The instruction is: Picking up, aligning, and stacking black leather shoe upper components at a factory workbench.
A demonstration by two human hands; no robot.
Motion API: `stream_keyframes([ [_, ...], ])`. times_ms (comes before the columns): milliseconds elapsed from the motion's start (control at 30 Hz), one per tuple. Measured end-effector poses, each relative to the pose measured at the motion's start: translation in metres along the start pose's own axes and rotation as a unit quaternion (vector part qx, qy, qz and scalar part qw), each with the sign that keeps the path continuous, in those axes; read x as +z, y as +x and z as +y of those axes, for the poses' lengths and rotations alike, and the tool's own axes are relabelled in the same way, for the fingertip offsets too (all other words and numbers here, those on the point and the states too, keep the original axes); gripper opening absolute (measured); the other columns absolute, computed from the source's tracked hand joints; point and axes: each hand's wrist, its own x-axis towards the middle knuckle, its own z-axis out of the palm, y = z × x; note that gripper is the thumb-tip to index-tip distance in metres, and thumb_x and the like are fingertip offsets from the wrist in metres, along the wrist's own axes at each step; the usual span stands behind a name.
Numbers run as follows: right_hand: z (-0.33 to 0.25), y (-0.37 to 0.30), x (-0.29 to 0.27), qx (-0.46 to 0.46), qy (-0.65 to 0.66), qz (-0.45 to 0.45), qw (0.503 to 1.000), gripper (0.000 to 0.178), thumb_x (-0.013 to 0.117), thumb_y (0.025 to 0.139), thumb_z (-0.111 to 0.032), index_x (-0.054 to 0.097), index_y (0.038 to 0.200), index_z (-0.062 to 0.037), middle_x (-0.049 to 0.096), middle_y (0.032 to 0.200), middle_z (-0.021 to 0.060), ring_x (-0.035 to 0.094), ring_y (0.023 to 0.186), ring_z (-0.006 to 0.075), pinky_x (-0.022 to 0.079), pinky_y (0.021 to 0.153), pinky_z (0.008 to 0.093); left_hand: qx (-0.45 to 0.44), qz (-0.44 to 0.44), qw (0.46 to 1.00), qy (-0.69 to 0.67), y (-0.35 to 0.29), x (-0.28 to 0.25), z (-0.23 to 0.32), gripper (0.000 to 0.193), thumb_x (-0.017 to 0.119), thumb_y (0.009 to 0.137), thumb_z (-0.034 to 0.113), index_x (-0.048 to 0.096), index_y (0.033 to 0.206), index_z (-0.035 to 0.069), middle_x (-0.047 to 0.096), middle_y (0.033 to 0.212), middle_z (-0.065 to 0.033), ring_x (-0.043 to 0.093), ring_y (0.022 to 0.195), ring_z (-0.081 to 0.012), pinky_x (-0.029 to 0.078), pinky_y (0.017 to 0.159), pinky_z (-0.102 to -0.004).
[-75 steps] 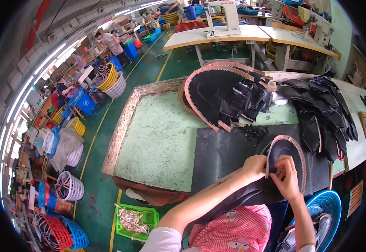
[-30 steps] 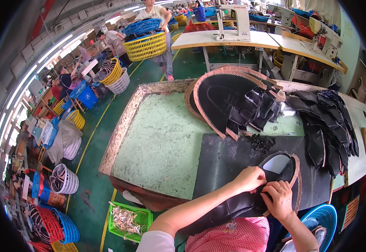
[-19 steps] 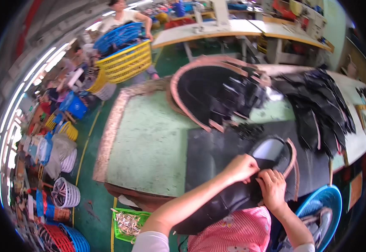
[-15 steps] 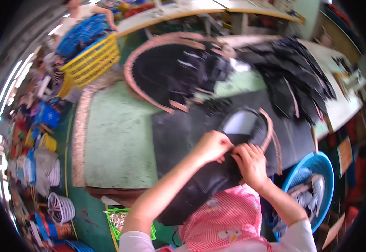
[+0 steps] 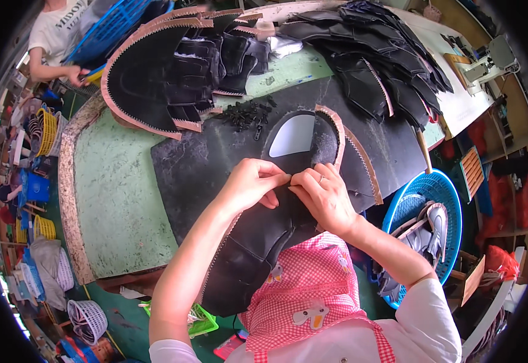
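Observation:
A black boot upper piece point(image 5: 257, 233) with a zigzag-cut edge lies between my forearms and hangs over the near edge of the table. My left hand point(image 5: 253, 186) pinches the far end of it between thumb and forefinger. Right beside it, my right hand point(image 5: 324, 195) pinches the same spot, fingertips almost touching. Any small part inside the pinch is hidden. Just beyond my hands lies another black piece point(image 5: 324, 145) with a pinkish zigzag edge, next to a pale oval opening. A small heap of black zipper pulls point(image 5: 246, 115) rests farther off on the black mat point(image 5: 185, 175).
Stacked black upper pieces point(image 5: 149, 78) lie far left, and another pile point(image 5: 373, 60) far right. A blue basket point(image 5: 452, 242) of grey pieces stands right of the table. A green basket point(image 5: 202, 323) sits below left. Another person point(image 5: 52, 42) holds a blue crate point(image 5: 109, 30).
My view has shifted, so the table sits higher and more to the left. Both hands keep pinching the black piece close together. The other person's crates have moved toward the upper edge.

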Motion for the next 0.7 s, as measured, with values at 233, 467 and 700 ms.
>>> stream_keyframes([
  [233, 0.002, -0.002, -0.002, 0.013, 0.061, -0.013, 0.998, 0.018, 0.072, 0.082, -0.004, 0.062, 0.097, -0.006, 0.061, 0.086, 0.0057, 0.056, 0.079, 0.0244, 0.044, 0.077, 0.0365, -0.022, -0.006, 1.0, -0.011, -0.008, 0.004, 0.006, 0.021, 0.067, 0.095, 0.016, 0.071, 0.098, -0.004, 0.069, 0.074, -0.0065, 0.066, 0.056, -0.0114, 0.056, 0.051, -0.0243],
  [467, 0.007, -0.002, -0.002, -0.013, 0.082, -0.001, 0.997, 0.02, 0.074, 0.079, -0.007, 0.062, 0.095, -0.0077, 0.06, 0.084, 0.0028, 0.053, 0.076, 0.0215, 0.041, 0.072, 0.0353, -0.036, -0.015, 0.999, -0.031, -0.011, 0.003, 0.009, 0.019, 0.067, 0.096, 0.014, 0.073, 0.101, -0.003, 0.069, 0.076, -0.0058, 0.065, 0.056, -0.0106, 0.055, 0.052, -0.0226],
  [700, 0.009, -0.004, -0.003, -0.022, 0.089, -0.006, 0.996, 0.021, 0.076, 0.076, -0.007, 0.064, 0.093, -0.0069, 0.061, 0.086, 0.0037, 0.053, 0.077, 0.0216, 0.041, 0.071, 0.0351, -0.025, -0.012, 0.999, -0.042, -0.012, 0.004, 0.004, 0.023, 0.067, 0.095, 0.015, 0.073, 0.104, -0.004, 0.071, 0.074, -0.007, 0.066, 0.055, -0.0103, 0.055, 0.05, -0.0225],
])
